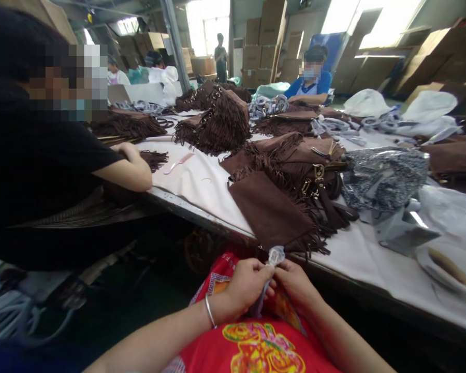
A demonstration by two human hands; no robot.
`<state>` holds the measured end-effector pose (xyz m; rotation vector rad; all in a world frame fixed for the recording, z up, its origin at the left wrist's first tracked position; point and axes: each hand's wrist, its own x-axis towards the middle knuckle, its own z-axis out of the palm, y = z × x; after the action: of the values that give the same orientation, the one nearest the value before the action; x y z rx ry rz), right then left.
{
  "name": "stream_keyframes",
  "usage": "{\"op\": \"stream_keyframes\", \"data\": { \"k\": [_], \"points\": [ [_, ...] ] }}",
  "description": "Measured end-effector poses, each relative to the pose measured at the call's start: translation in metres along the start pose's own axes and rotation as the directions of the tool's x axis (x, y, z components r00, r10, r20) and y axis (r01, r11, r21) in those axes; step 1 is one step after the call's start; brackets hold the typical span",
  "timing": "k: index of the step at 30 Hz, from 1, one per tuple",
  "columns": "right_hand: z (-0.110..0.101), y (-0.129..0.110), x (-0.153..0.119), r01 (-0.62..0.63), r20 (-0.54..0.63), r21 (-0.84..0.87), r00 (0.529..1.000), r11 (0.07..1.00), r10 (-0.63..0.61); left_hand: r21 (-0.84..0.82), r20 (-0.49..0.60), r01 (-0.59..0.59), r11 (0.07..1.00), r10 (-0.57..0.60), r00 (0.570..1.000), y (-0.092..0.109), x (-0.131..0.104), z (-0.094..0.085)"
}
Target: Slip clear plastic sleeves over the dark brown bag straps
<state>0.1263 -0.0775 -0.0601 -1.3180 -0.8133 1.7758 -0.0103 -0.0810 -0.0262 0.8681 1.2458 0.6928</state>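
Observation:
Above my lap, just off the table's edge, my left hand (244,286) and my right hand (295,286) meet with pinched fingers. Between them is a plastic-wrapped strip (276,255), its clear crumpled end poking up past the fingertips. A greyish part of it hangs below, mostly hidden by the hands, so I cannot tell what is wrapped inside. Right beyond my hands, a flat dark brown suede-like pouch (270,210) with fringe lies at the table's edge. Behind it sits a pile of brown fringed bags (291,155) with gold-coloured clips and straps.
A pink comb (178,162) lies on the white-covered table (205,191). More fringed bags (217,116) are heaped farther back. To the right are a plastic-wrapped grey speckled bundle (386,173) and a roll (446,267). A co-worker's arm (128,171) rests at the left.

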Motion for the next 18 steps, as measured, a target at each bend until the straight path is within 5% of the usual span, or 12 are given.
{"op": "stream_keyframes", "data": {
  "k": [4,7,13,16,18],
  "points": [
    [-0.001,-0.004,-0.015,-0.058,0.12,0.333,0.993,0.941,0.019,0.134,0.013,-0.133,0.982,0.133,0.991,-0.004,0.001,0.0],
    [0.0,-0.007,-0.015,-0.087,0.097,0.378,0.994,0.922,0.054,0.132,0.039,-0.152,0.979,0.149,0.988,-0.007,0.002,-0.001],
    [0.004,-0.008,-0.011,-0.062,0.055,0.391,0.998,0.918,0.044,-0.124,-0.017,-0.055,0.991,0.053,0.998,-0.005,0.005,-0.006],
    [0.007,-0.006,-0.013,-0.05,0.03,0.384,0.999,0.922,0.042,-0.004,-0.072,-0.076,0.997,0.075,0.995,-0.001,0.004,-0.008],
    [0.009,-0.005,-0.015,-0.042,-0.008,0.386,0.999,0.922,0.048,0.19,-0.099,-0.186,0.964,0.207,0.973,0.001,0.003,-0.009]
  ]
}}
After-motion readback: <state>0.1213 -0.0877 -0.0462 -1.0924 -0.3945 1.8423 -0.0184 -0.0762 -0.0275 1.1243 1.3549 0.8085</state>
